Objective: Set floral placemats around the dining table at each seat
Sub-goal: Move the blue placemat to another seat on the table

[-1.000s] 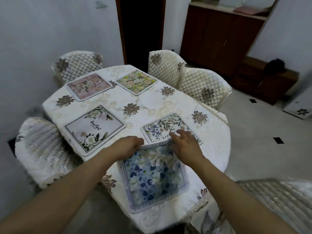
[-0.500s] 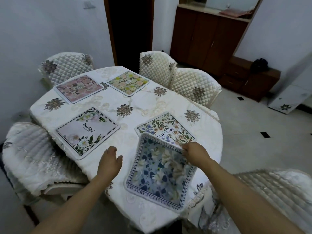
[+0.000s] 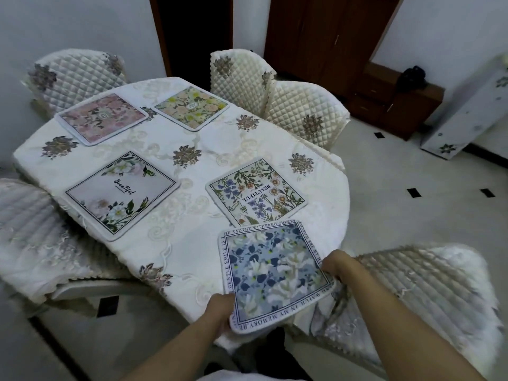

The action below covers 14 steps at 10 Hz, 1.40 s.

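Observation:
A blue floral placemat (image 3: 272,273) with a text border lies at the near end of the dining table (image 3: 192,149), its near corner overhanging the table edge. My left hand (image 3: 220,312) grips its near-left corner and my right hand (image 3: 336,264) grips its right edge. Its far edge overlaps a "Beautiful" wildflower placemat (image 3: 255,192). A white "Beautiful" placemat (image 3: 121,193) lies on the left side. At the far end sit a pink placemat (image 3: 103,118) and a yellow-green placemat (image 3: 192,107).
Quilted cream chairs ring the table: far left (image 3: 74,75), two at the far right (image 3: 302,111), one at the left (image 3: 30,235), one near right (image 3: 428,295). A dark wood cabinet (image 3: 357,64) stands behind. A dark doorway (image 3: 192,34) opens beyond the table.
My left hand went from resting on the cloth to gripping the blue mat's near-left corner. The mat turned and slid toward me and to the right, over the table edge.

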Tool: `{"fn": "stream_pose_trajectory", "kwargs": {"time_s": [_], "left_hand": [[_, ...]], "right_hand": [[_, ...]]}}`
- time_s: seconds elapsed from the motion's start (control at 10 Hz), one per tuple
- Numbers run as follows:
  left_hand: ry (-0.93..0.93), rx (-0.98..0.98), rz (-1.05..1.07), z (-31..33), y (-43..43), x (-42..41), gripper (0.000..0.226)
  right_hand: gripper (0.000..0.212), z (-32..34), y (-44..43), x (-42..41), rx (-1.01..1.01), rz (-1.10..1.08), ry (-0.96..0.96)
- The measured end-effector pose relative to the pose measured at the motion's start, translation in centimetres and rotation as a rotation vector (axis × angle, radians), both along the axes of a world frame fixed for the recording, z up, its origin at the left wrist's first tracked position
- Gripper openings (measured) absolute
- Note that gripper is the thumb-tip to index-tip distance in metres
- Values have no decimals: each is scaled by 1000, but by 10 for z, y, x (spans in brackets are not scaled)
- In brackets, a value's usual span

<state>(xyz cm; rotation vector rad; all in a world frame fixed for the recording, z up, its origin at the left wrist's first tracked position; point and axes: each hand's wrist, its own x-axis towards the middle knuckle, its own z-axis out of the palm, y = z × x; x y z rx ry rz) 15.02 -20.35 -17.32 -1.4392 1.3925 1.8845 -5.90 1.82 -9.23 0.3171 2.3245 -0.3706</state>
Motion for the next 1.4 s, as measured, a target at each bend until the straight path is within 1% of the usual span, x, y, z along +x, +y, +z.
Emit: {"fn": "stream_pose_trajectory", "kwargs": {"time_s": [0.1,0.2,0.3,0.4,0.5,0.6,0.7,0.8,0.9,1.0,1.2,1.3,1.4], "left_hand": [[21,-254,-88,0,-15,-9,25],[50,-312,-28,4,-34,-20,17],[79,-342,-77,4,-43,-31,13],[91,-363,-164,8,-38,-39,17],[117,-437,-285,12,-27,-43,17],[126,-611,-404,25,-13,-48,27],[158,-759,-476,48,4,-60,30],[195,-877,-532,73,28,-81,25],[266,-997,-552,98,73,-106,27],[264,-1094,-558,114,131,-129,27],[251,-1148,-593,128,238,-152,26],[260,-1167,-592,137,267,-159,26],[301,-1207,-629,148,286,-169,26]], "right_hand": [[12,-5,6,11,133,313,-25],[27,-10,13,16,28,211,27],[19,-14,24,22,51,262,76],[25,-16,32,28,-55,170,90],[13,-10,38,35,-114,164,143],[15,-12,55,33,-169,170,215],[16,-4,83,24,-220,179,296],[29,4,119,8,-262,209,405],[39,15,171,-11,-318,240,510],[40,27,227,-35,-350,279,549],[34,47,330,-72,-297,316,605],[33,46,361,-84,-278,323,625],[32,48,382,-90,-215,337,682]]}}
